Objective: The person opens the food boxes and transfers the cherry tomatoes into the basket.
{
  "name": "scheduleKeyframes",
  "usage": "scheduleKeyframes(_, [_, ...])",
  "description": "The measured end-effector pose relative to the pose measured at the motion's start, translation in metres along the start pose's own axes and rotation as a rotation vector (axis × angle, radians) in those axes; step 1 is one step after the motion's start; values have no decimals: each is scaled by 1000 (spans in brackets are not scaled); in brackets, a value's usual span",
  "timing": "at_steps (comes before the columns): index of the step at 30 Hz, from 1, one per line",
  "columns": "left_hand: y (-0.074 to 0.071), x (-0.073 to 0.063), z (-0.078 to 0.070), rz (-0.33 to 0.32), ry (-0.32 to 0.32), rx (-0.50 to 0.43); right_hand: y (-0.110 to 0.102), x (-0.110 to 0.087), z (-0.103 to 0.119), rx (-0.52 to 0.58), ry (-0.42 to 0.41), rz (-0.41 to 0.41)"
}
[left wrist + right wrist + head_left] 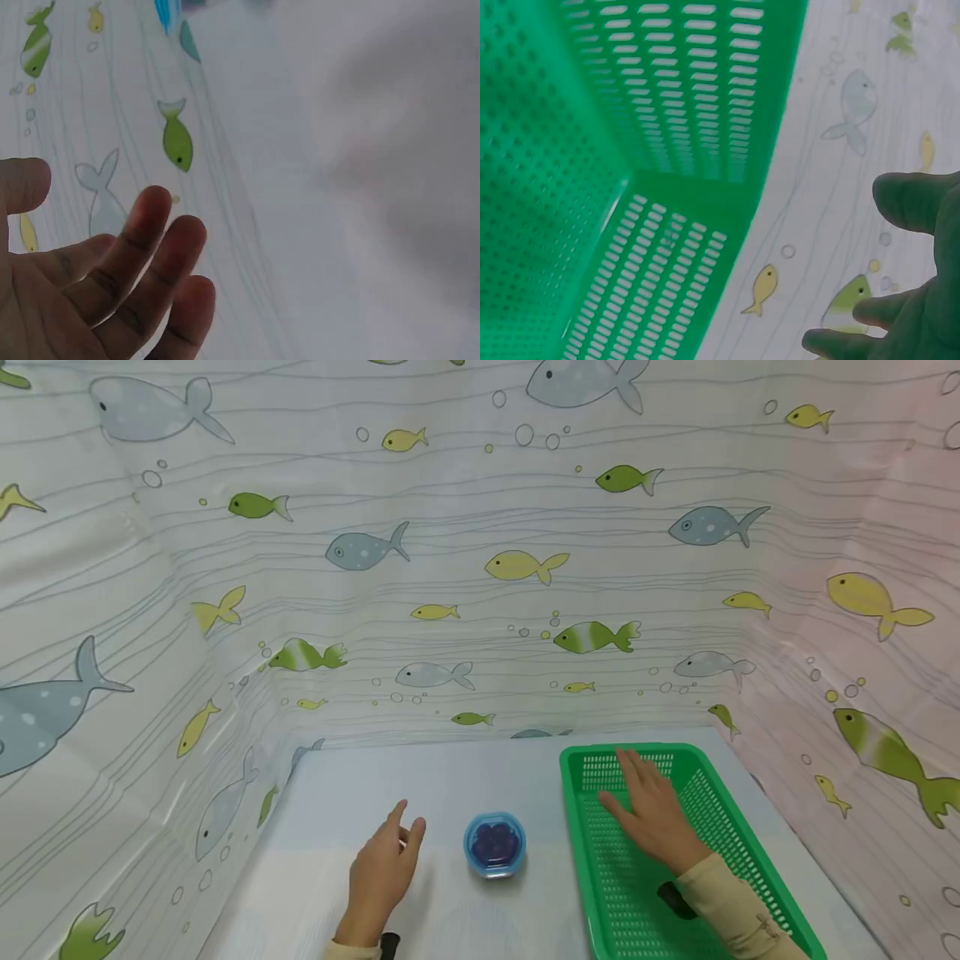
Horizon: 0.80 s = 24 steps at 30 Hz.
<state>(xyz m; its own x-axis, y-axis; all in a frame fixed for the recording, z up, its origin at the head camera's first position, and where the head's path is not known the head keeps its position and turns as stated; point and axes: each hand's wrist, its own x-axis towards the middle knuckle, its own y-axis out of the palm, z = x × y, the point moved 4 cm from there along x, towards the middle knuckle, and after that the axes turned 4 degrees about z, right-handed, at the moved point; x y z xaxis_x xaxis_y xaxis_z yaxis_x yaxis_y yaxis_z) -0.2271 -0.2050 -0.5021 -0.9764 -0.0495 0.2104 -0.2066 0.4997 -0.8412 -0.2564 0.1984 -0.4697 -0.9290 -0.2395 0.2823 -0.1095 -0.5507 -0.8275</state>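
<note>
My left hand hovers over the white table to the left of a small round blue container. Something dark purple with a lumpy surface fills that container. In the left wrist view the left hand's fingers are loosely bent, with nothing between them. My right hand is held above a green plastic basket, fingers extended and thumb spread. The right wrist view shows the right hand's thumb and fingertips apart from the basket's slotted wall.
The white tabletop reaches back to a wall covering printed with fish. Similar covering rises on the left and right sides. The basket takes up the table's right side, its raised rim facing the container. A dark band shows at the left wrist.
</note>
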Motion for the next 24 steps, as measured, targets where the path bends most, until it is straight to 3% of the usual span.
scheduleKeyframes(4, [24, -11, -6, 112, -54, -211, 3, 4, 17, 25, -63, -42])
scheduleKeyframes(9, [54, -25, -12, 269, -83, -441, 14, 13, 42, 29, -79, -7])
scheduleKeyframes(13, [71, -33, -17, 357, -111, -570, 26, 19, 66, -6, -110, 6])
scheduleKeyframes(18, [83, -35, -25, 408, -149, -700, 40, 21, 95, -67, -181, 21])
scheduleKeyframes(24, [90, -37, -28, 420, -212, -774, 65, 20, 113, -115, -268, 128])
